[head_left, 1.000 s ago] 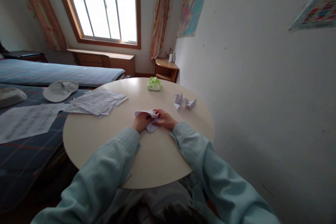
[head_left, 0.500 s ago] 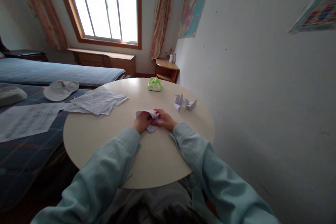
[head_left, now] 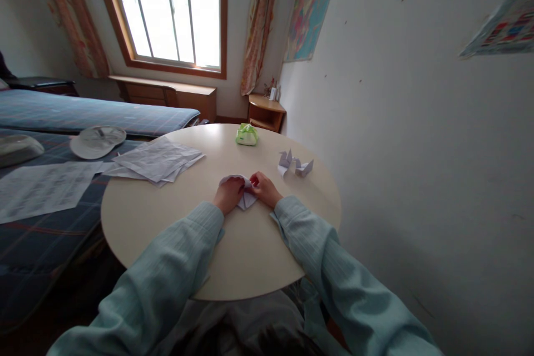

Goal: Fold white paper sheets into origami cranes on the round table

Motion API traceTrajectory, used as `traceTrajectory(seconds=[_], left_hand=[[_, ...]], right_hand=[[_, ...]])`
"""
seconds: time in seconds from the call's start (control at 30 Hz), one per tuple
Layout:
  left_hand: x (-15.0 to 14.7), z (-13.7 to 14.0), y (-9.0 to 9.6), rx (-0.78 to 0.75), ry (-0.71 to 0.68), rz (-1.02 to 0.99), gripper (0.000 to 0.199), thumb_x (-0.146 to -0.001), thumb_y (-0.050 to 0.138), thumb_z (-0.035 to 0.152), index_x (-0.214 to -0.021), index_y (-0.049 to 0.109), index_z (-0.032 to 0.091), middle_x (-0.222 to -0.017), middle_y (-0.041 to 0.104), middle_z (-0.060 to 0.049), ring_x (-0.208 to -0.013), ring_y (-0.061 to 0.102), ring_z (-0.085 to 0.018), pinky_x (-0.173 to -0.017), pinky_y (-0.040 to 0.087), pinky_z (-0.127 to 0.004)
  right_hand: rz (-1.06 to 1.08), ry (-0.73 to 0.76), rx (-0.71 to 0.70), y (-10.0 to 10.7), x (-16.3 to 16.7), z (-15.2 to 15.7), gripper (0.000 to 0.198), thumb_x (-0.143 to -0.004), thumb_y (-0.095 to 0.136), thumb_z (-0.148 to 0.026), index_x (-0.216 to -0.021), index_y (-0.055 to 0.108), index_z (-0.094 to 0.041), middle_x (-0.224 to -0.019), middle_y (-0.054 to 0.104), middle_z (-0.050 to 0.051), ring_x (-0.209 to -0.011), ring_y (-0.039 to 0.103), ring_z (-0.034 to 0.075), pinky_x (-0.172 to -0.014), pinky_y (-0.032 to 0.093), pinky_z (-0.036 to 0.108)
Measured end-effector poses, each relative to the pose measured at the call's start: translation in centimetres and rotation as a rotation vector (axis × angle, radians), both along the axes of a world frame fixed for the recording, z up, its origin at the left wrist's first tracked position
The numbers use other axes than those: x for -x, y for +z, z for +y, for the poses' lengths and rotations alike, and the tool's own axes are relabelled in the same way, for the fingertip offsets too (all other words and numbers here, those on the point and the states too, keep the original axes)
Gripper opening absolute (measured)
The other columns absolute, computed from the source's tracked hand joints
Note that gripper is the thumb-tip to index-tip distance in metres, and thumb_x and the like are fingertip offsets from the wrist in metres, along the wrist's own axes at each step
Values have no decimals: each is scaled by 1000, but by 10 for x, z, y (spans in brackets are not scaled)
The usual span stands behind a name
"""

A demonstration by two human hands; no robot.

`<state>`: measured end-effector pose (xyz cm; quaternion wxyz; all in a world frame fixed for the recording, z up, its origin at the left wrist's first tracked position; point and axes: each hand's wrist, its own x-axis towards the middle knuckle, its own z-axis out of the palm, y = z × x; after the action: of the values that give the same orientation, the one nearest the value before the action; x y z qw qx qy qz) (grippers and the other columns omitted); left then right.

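A folded sheet of white paper (head_left: 247, 201) lies at the middle of the round table, partly covered by my two hands. My left hand (head_left: 229, 194) is closed on its left side, fingers bent over the upper part. From the right, my right hand (head_left: 266, 189) pinches the paper's upper right edge with thumb and fingers. The fingertips of both hands nearly meet at the centre fold. Farther right on the table stand two folded paper figures, one upright (head_left: 285, 161) and one lower (head_left: 303, 167), both with pointed ends.
The cream round table (head_left: 167, 222) carries a green tissue pack (head_left: 247, 134) at its far side. Loose printed sheets (head_left: 158, 160) overlap its left edge. Beside it, a bed (head_left: 37, 245) holds a light cap (head_left: 97, 142). A white wall (head_left: 409, 178) rises close on the right.
Both hands stay on the folded paper. The left fingers have shifted slightly right and flattened its raised upper flap, and the right fingers have lifted a little at the edge.
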<state>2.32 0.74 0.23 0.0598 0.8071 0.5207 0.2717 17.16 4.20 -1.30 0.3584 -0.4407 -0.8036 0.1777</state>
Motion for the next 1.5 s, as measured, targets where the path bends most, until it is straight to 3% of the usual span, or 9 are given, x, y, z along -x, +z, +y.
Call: traceTrajectory(seconds=[0.17,0.3,0.57,0.73,1.0,1.5], left_hand=[[-6,-7,4,-26,48,108,27,-83,36,28,-100,52,15,-90,61,-9,-85,55,-19,-76,40,-28],[-8,-7,3,0,56,117,29,-86,29,29,-95,52,15,-87,61,-9,-81,56,-19,-71,39,-28],[-4,2,-6,59,77,-73,23,-82,37,29,-86,54,14,-77,61,-7,-73,56,-18,-65,41,-28],[-3,10,-11,120,101,-95,23,-80,40,26,-84,58,12,-80,63,-9,-77,58,-18,-70,42,-28],[-2,15,-16,100,98,-115,23,-78,41,21,-85,61,13,-84,63,-8,-82,57,-18,-77,42,-30],[0,16,-20,72,26,-122,20,-76,44,21,-85,62,16,-82,62,-6,-82,56,-18,-77,42,-29]], right_hand=[[-14,3,5,2,0,0,15,-67,57,-24,-73,46,-16,-71,49,0,-64,44,9,-62,37,23],[-18,48,65,5,-1,-3,21,-65,59,-31,-71,45,-16,-65,46,-3,-60,41,8,-58,35,22],[5,124,144,7,-3,-4,28,-60,63,-33,-73,45,-16,-63,44,-5,-58,41,7,-56,34,21],[-24,123,136,7,-3,-4,29,-59,65,-33,-75,47,-16,-64,46,-4,-59,42,8,-56,34,20],[-36,74,103,8,-2,-6,19,-71,54,-34,-73,50,-15,-66,53,-1,-59,44,8,-55,34,21],[-51,21,72,9,-1,-7,21,-69,59,-34,-74,53,-15,-62,54,-2,-56,46,8,-54,34,20]])
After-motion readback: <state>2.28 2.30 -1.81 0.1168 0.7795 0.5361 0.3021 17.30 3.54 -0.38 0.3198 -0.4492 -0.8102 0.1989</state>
